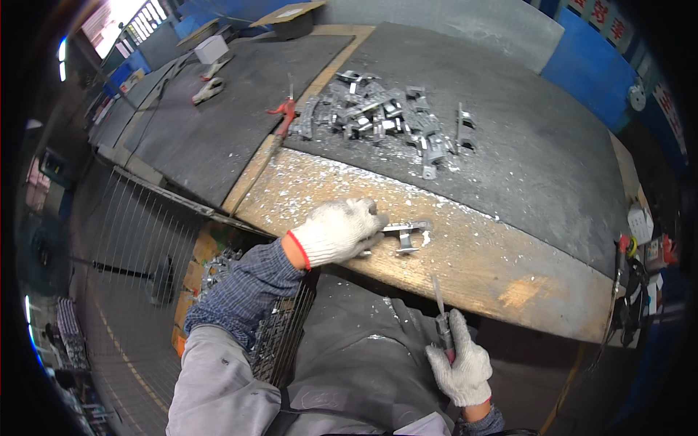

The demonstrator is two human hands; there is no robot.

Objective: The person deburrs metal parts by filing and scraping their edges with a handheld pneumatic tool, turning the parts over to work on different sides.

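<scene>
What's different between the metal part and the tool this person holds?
The part is branched; the tool is straight and slim. The left hand holds the part over the bench; the right hand holds the tool by its near edge. Both are in gloved hands.

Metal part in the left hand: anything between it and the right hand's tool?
Nothing visible. The right hand holds the thin-bladed tool lower and to the right in the picture; only the wooden strip shows between it and the metal part. The left hand grips the part's left end.
</scene>
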